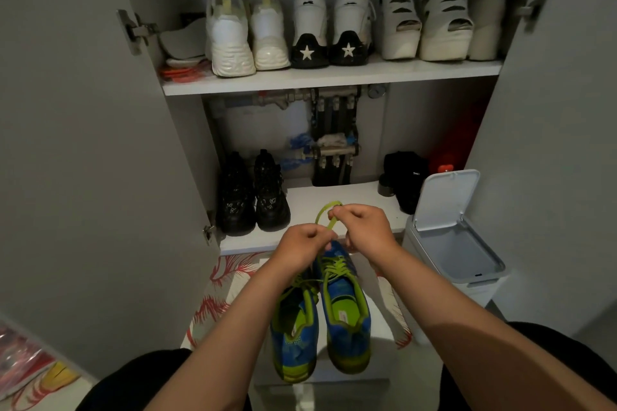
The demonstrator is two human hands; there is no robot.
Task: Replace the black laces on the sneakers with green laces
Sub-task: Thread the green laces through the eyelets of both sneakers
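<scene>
The left hand (305, 243) and right hand (365, 227) meet in front of the cabinet's low shelf (350, 197), each grip pinching the green lace (325, 210), which loops up between them; the blue sneakers (347, 310) lie side by side just below, toes toward the shelf

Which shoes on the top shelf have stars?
The middle pair: white high-tops with black heels, each bearing a white star. The chunky white sneakers to their left and strappy white shoes to their right have none.
</scene>
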